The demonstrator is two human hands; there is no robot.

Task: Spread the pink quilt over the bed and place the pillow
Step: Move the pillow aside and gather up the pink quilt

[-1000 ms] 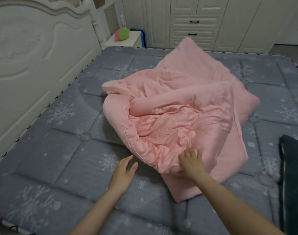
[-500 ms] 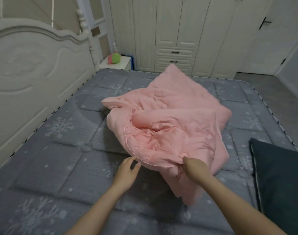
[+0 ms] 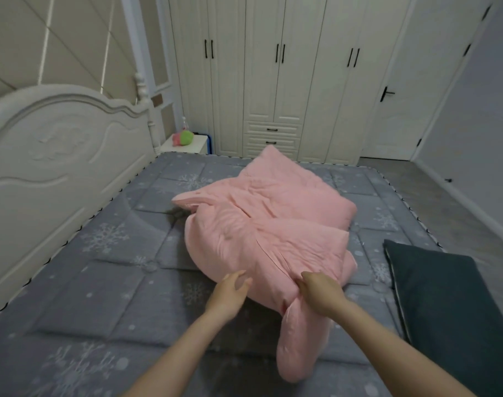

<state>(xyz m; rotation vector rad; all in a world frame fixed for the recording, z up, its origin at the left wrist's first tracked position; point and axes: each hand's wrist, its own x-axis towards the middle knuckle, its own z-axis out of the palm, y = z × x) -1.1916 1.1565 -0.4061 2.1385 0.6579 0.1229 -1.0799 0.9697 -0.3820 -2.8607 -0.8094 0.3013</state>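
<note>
The pink quilt [image 3: 270, 222] lies bunched in a heap in the middle of the grey snowflake-patterned bed [image 3: 107, 282]. My right hand [image 3: 320, 293] is shut on the quilt's near edge and lifts it, so a flap hangs below the wrist. My left hand [image 3: 227, 293] is open with fingers apart, touching the quilt's near left edge without gripping it. A dark teal pillow [image 3: 445, 305] lies flat at the bed's right side, apart from both hands.
A white carved headboard [image 3: 53, 156] runs along the bed's left. A white nightstand [image 3: 187, 144] with a pink and green toy stands beyond it. White wardrobes [image 3: 273, 75] and a door [image 3: 402, 96] line the far wall. Grey floor [image 3: 450, 202] lies right of the bed.
My right hand has closed on the quilt's near edge and raised it, turning the heap over so its open fold is hidden. My view has tilted up. The left hand stays open beside the quilt.
</note>
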